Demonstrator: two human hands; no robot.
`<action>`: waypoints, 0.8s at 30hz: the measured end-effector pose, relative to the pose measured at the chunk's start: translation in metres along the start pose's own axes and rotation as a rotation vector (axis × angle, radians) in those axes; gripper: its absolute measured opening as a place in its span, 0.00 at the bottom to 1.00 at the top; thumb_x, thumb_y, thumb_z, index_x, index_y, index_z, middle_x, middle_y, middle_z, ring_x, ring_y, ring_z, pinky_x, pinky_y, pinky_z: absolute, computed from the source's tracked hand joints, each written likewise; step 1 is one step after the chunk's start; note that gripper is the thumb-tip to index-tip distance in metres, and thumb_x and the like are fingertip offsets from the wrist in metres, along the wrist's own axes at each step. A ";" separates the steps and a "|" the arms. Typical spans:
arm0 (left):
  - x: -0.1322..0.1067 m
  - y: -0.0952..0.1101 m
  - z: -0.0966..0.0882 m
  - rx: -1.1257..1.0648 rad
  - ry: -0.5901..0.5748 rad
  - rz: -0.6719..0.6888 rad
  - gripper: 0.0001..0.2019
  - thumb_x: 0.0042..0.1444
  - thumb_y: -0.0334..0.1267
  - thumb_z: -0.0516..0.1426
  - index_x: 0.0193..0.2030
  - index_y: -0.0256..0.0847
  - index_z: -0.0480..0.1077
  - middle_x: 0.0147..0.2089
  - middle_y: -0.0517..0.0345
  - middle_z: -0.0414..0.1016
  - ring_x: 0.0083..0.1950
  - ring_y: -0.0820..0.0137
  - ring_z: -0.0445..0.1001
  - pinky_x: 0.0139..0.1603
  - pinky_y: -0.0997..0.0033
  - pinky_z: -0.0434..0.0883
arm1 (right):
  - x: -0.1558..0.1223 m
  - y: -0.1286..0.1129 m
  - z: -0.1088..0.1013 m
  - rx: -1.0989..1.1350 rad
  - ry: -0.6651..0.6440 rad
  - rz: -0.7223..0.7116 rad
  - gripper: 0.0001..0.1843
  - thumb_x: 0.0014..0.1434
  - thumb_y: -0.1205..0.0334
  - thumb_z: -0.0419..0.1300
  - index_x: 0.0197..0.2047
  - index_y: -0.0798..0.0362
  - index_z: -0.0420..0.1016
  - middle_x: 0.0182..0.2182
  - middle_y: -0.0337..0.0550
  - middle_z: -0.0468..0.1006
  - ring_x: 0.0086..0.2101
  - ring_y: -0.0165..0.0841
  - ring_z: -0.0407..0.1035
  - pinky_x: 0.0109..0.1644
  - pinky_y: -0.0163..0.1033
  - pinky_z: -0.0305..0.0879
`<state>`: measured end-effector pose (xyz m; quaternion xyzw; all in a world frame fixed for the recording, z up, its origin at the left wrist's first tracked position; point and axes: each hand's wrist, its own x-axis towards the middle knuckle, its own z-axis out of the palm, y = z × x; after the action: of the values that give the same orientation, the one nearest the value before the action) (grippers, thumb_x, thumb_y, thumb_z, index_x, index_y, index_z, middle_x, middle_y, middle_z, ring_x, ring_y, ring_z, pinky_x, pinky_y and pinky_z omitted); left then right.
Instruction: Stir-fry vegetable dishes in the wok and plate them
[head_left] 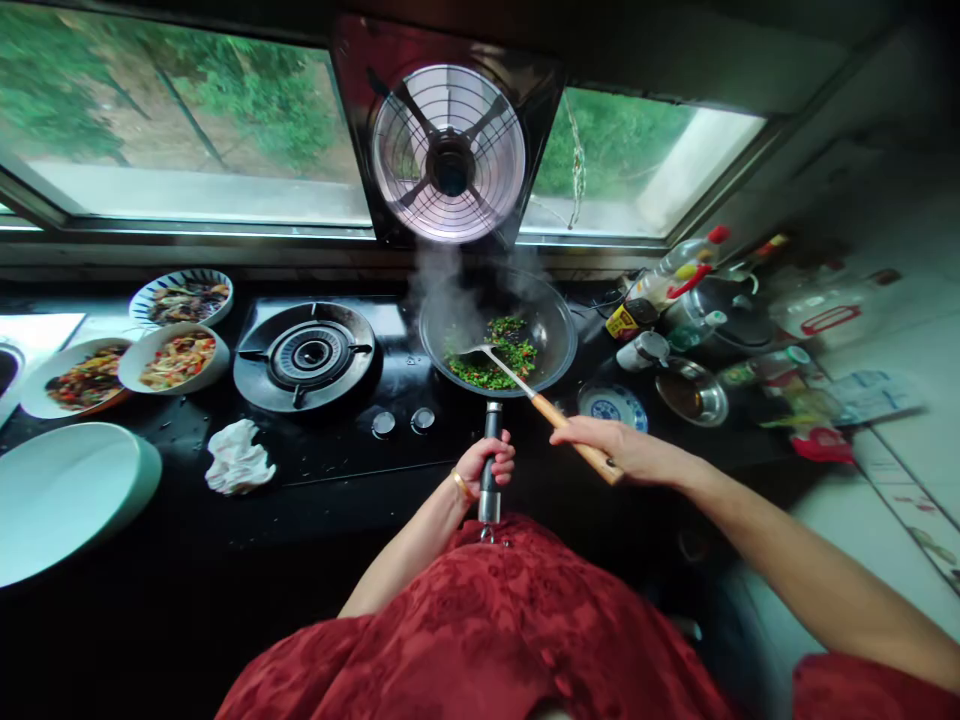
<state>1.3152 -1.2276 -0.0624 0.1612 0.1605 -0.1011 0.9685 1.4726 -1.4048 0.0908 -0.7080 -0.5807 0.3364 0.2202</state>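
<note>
My left hand (484, 466) is wrapped round the black and metal handle of a dark wok (559, 340), which sits at the right side of the stove. Steam rises from the wok. Inside it lies chopped green food (495, 372) with small red bits. My right hand (619, 448) grips the wooden handle of a metal spatula (525, 386). The spatula's blade rests among the greens, partly hidden by them and by steam.
Left of the wok is a bare gas burner (311, 355). Farther left stand bowls of food (212, 372), a large pale bowl (67, 500) and a crumpled white cloth (240, 458). A patterned plate (613, 405), a metal bowl (720, 400) and bottles (667, 275) crowd the right.
</note>
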 end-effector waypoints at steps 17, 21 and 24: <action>0.016 -0.072 0.008 0.396 0.078 0.128 0.14 0.43 0.32 0.59 0.35 0.41 0.57 0.18 0.72 0.59 0.13 0.81 0.54 0.15 0.80 0.60 | -0.081 0.112 0.016 0.046 0.553 0.292 0.29 0.57 0.57 0.56 0.62 0.55 0.69 0.56 0.50 0.75 0.55 0.44 0.70 0.62 0.50 0.63; 0.038 -0.114 0.024 0.440 0.120 0.202 0.14 0.43 0.33 0.59 0.34 0.41 0.57 0.18 0.72 0.59 0.12 0.80 0.54 0.14 0.79 0.61 | -0.072 0.131 -0.010 0.022 0.470 0.192 0.29 0.58 0.60 0.54 0.62 0.59 0.69 0.56 0.51 0.75 0.54 0.43 0.71 0.61 0.46 0.65; 0.054 -0.140 0.040 0.463 0.166 0.246 0.15 0.43 0.33 0.60 0.34 0.41 0.56 0.17 0.72 0.59 0.12 0.80 0.54 0.14 0.79 0.61 | -0.094 0.156 -0.028 -0.042 0.367 0.073 0.28 0.59 0.61 0.53 0.62 0.56 0.69 0.55 0.48 0.75 0.53 0.41 0.72 0.59 0.43 0.67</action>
<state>1.3417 -1.3790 -0.0838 0.4042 0.1910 -0.0032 0.8945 1.5891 -1.5290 0.0213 -0.7826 -0.5115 0.1971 0.2951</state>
